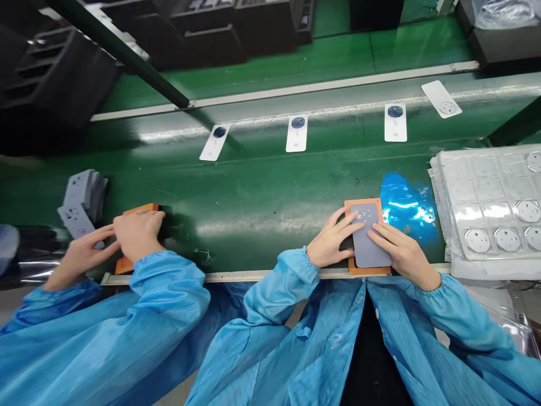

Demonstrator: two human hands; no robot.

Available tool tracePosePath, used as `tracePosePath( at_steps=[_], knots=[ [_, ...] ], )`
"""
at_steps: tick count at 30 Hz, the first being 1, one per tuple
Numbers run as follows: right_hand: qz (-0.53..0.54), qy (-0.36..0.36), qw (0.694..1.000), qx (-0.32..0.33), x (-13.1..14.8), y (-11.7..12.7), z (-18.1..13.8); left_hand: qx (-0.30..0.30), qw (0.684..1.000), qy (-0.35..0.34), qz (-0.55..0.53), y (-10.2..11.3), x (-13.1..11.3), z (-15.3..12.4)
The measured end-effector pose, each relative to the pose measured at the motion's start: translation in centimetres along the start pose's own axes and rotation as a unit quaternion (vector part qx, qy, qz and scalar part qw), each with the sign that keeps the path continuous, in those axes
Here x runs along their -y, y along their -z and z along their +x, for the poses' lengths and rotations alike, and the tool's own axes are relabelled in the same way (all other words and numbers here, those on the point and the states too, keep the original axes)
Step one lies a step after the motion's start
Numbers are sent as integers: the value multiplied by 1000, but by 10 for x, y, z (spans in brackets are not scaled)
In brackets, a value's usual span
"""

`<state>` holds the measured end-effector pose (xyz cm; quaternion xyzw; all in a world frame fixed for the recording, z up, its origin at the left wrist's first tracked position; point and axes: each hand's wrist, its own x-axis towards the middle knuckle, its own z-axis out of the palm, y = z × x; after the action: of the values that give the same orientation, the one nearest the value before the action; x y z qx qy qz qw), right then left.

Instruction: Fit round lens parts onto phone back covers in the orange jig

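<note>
A grey rectangular panel (372, 245) with small holes near its top lies over an orange fixture (369, 271), whose frame shows around much of it. My left hand (332, 239) rests at the left side, with spread fingers reaching over the panel's upper part and the thumb near its left edge. On the right side, my right hand (403, 251) holds the panel's edge, fingers on top; its thumb is hidden. Crumpled blue film (408, 206) lies on the green belt just beyond my right hand.
White plates with round dark or white parts (297, 135) stand along the far side. At right is a clear tray (486, 186) with round sockets. To the left, a co-worker's hands (137, 231) work over another orange fixture (124, 265), near stacked grey panels (78, 192).
</note>
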<state>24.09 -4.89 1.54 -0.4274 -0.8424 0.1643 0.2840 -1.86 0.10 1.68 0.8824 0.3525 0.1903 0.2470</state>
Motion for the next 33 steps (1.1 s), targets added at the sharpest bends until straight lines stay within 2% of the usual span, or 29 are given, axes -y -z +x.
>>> tracePosePath(
  at_steps=[2,3,4,6,7,9,11,12,13,15,17,19,22,25,27,31,32,33],
  knots=[
    [133,-64,985,-91,-1,3,2,-122,987,58,-92,-1,-5,3],
    [212,-104,961,-144,-2,3,2,-183,969,83,-144,-3,-12,6],
    [297,-142,925,-191,-4,3,3,-229,948,97,-197,-5,-21,10],
    [467,-196,825,-251,-7,2,4,-278,912,89,-287,-10,-44,21],
    [549,-215,766,-257,-8,2,5,-291,901,72,-314,-12,-56,27],
    [687,-249,637,-243,-8,2,7,-322,885,23,-335,-15,-76,38],
    [774,-278,518,-235,-4,4,10,-363,872,-26,-327,-18,-90,46],
    [800,-286,471,-238,-1,4,11,-381,867,-45,-317,-18,-95,48],
    [817,-290,436,-242,2,5,12,-395,865,-59,-305,-19,-97,50],
    [832,-291,399,-252,9,5,15,-414,862,-76,-283,-21,-100,51],
    [834,-291,390,-258,13,5,16,-423,860,-84,-272,-23,-101,51],
    [829,-292,399,-260,15,3,18,-430,858,-88,-267,-24,-102,51],
    [805,-295,447,-257,13,1,19,-443,852,-88,-264,-25,-104,52],
    [768,-285,512,-259,10,1,18,-446,850,-67,-270,-27,-103,51],
    [738,-267,561,-264,10,1,17,-427,857,-24,-286,-28,-99,47],
    [583,-275,721,-256,7,-3,24,-308,882,126,-333,-28,-80,44],
    [543,-284,749,-253,4,-5,32,-283,879,160,-349,-26,-72,47],
    [517,-289,765,-252,-1,-6,45,-269,871,184,-368,-24,-62,53]
  ],
)
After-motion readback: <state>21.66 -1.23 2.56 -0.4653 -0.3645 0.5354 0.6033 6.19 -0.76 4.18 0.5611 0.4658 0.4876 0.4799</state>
